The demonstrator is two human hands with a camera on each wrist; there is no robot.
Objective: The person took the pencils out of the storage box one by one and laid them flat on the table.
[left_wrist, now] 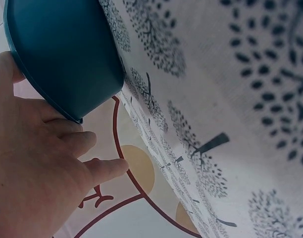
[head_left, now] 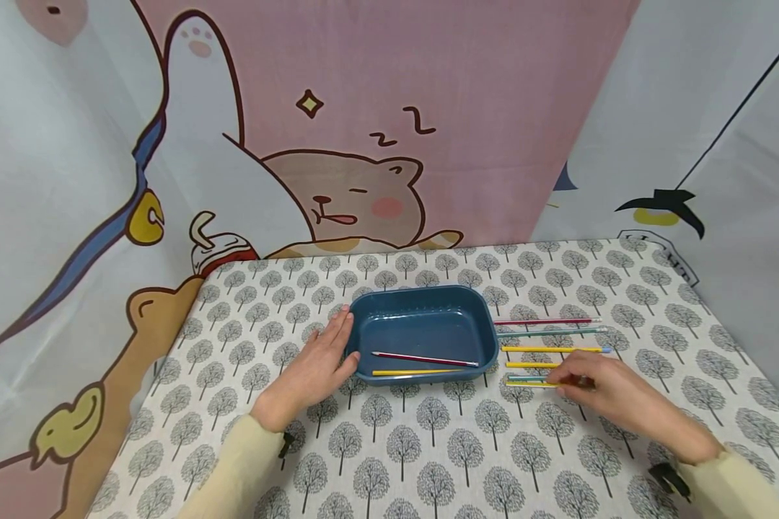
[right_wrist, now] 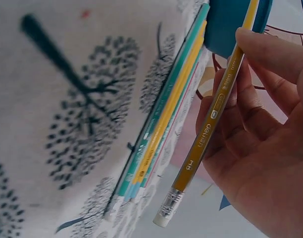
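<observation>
My right hand (head_left: 593,382) pinches a yellow HB pencil (right_wrist: 214,115) between thumb and fingers; its white eraser end points toward the lower left in the right wrist view. This pencil lies over the front of a row of pencils to the right of a dark blue rectangular basin (head_left: 422,294). At the basin's left side, my left hand (head_left: 311,371) touches the rim with its fingers extended. Inside the basin lie a dark red pencil (head_left: 422,358) and a yellow pencil (head_left: 409,373), both near the front wall.
Beside the basin on the right lie a red pencil (head_left: 545,321), a teal pencil (head_left: 552,333), a yellow pencil with a blue end (head_left: 545,349) and others. A tree-print cloth (head_left: 402,447) covers the table. A cartoon curtain (head_left: 493,108) hangs behind.
</observation>
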